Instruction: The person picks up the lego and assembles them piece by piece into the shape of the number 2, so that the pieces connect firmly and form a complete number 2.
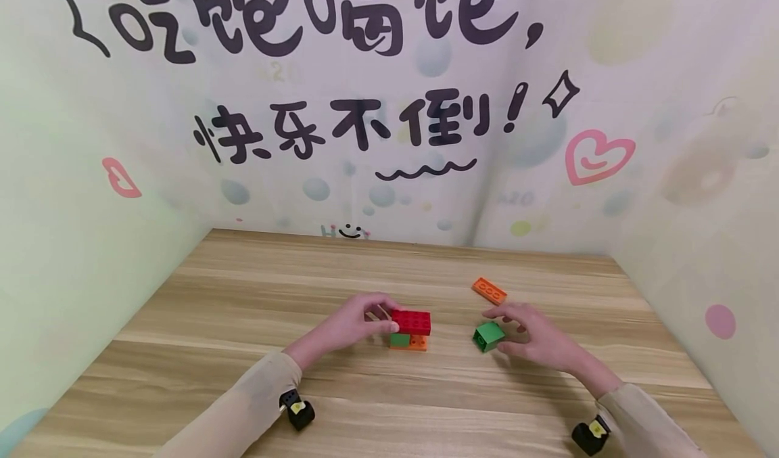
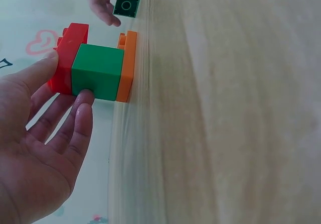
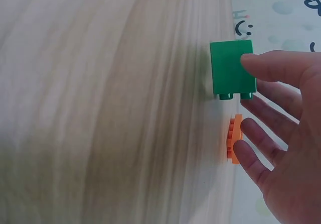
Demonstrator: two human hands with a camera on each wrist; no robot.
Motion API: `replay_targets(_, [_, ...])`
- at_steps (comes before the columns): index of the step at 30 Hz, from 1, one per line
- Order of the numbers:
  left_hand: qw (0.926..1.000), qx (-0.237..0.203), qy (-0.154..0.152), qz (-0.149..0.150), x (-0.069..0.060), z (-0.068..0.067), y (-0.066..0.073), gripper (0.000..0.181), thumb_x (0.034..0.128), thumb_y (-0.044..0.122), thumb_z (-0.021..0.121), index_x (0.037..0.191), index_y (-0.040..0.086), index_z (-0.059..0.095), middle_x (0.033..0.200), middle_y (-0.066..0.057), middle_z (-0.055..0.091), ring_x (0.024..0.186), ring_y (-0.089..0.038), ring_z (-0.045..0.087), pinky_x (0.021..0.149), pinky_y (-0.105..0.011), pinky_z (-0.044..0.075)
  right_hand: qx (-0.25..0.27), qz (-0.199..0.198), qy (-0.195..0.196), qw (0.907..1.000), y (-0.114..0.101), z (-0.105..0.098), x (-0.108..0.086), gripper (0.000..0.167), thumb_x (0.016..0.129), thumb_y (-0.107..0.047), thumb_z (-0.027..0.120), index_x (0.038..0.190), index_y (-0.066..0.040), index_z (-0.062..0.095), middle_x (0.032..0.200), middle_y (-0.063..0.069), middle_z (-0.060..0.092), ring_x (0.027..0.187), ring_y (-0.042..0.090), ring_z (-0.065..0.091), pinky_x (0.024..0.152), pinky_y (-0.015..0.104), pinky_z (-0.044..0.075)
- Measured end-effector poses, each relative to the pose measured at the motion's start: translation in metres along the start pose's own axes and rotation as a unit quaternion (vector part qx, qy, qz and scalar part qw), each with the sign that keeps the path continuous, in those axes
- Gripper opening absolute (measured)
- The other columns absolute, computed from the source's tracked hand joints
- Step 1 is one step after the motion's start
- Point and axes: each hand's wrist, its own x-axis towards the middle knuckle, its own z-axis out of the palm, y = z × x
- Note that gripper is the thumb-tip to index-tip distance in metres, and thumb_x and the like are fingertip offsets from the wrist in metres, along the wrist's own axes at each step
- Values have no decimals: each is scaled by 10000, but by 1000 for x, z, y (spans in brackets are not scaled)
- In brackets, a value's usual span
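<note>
A small stack stands mid-table: an orange plate (image 1: 418, 344) at the bottom, a green brick (image 2: 98, 72) on its left part, and a red brick (image 1: 412, 322) on top, reaching out to the right over the plate. My left hand (image 1: 360, 321) pinches the red brick from the left, thumb on the near side and fingers behind; one fingertip meets the green brick. To the right, a second green brick (image 1: 489, 336) lies on its side, its hollow underside facing left. My right hand (image 1: 540, 336) holds it between thumb and fingers, which the brick partly hides.
A loose orange plate (image 1: 489, 291) lies just behind my right hand. The wooden table (image 1: 377, 410) meets a printed backdrop (image 1: 395, 201) at the back, with pale walls on the left and right.
</note>
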Motion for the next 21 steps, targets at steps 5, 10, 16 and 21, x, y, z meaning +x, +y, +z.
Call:
replay_targets(5, [10000, -28, -10, -25, 0, 0, -1, 257, 908, 204, 719, 1150, 127, 685, 1021, -101, 711, 882, -183, 650, 650, -415, 588, 61, -15, -98, 9999, 4, 1, 0, 515, 832, -183, 787, 1307, -123, 599, 1249, 24, 640, 1081, 262, 580, 818, 318, 514])
replay_targets(10, [10000, -2, -4, -16, 1, 0, -2, 253, 907, 210, 720, 1146, 135, 687, 1020, -95, 712, 883, -179, 649, 652, -408, 586, 159, -42, -276, 9995, 7, 1, 1, 519, 830, -180, 789, 1307, -111, 598, 1210, 30, 651, 1020, 186, 611, 784, 267, 525])
replay_targets(16, [10000, -28, -21, 31, 0, 0, -1, 258, 907, 205, 719, 1151, 126, 686, 1026, -104, 711, 881, -181, 650, 645, -419, 589, 158, 145, -431, 9988, 9, 3, 2, 525, 833, -111, 769, 1324, -107, 585, 1192, 58, 660, 1001, 160, 622, 774, 249, 536])
replay_targets(21, [10000, -57, -38, 53, -1, 0, -1, 264, 909, 203, 715, 1158, 120, 682, 1033, -109, 710, 882, -186, 653, 652, -432, 588, 240, 305, -439, 9983, 10, 4, 4, 471, 842, -57, 741, 1290, -120, 610, 1145, 55, 675, 948, 118, 619, 737, 229, 531])
